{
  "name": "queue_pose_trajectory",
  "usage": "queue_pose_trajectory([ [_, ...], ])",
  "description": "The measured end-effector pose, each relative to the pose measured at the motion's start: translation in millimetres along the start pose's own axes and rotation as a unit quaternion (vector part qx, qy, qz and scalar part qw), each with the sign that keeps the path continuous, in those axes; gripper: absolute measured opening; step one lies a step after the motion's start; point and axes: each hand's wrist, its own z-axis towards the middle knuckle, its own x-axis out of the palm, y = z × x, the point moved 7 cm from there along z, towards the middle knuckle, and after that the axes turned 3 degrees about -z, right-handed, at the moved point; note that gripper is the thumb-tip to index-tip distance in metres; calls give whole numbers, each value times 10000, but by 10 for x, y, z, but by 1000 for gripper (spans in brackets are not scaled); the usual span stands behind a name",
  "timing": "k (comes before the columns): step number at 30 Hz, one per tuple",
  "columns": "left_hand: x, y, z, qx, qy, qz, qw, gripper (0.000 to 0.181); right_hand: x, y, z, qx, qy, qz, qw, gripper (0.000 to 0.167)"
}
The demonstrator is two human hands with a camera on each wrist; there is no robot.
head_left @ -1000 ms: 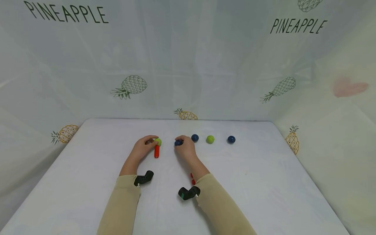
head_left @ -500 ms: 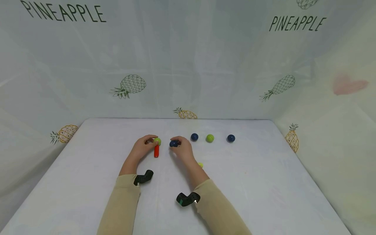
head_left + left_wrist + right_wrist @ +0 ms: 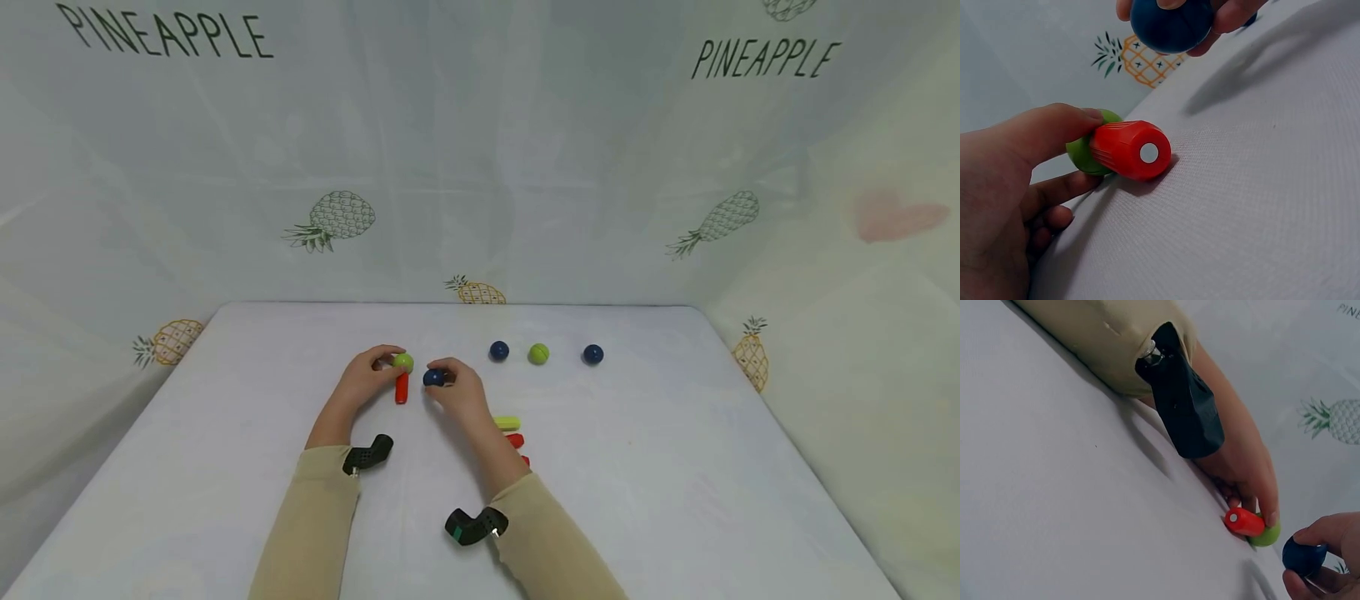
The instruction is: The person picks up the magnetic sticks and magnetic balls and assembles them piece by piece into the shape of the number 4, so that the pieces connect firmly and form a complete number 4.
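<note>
My left hand (image 3: 363,382) pinches a green ball (image 3: 403,362) between thumb and fingers. A red rod (image 3: 402,389) sits against that ball, pointing toward me. In the left wrist view the rod's near end (image 3: 1149,153) shows a white dot, and the rod touches or nearly touches the cloth. Close by on the right, my right hand (image 3: 463,393) holds a dark blue ball (image 3: 432,378) between thumb and fingers, apart from the rod. The right wrist view shows this blue ball (image 3: 1304,556) raised above the cloth, beside the green ball (image 3: 1266,533).
Along the back of the white table (image 3: 645,467) lie a blue ball (image 3: 498,351), another green ball (image 3: 538,354) and a further blue ball (image 3: 592,354). A yellow-green rod (image 3: 507,423) and two red rods (image 3: 516,440) lie partly behind my right forearm. A pineapple-print curtain (image 3: 480,167) hangs behind.
My right hand has moved left and nearer to me, carrying the blue ball toward the red rod. The rods beside my right forearm have come into view. My left hand stays put.
</note>
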Motion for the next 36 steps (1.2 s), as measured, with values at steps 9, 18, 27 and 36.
queue_pose_trajectory([
  [9,-1,-12,5,65,-43,-25,10000,39,72,-11,-43,180,63,168,9997,31],
  [18,-15,-16,11,83,-61,11,9999,40,125,-21,-41,134,117,452,9988,29],
  [27,-9,-4,14,77,-20,140,9999,39,165,-29,-61,65,104,518,9986,31],
  [36,0,-24,-8,-43,-18,121,9999,38,189,-35,-49,-159,331,98,9993,30],
])
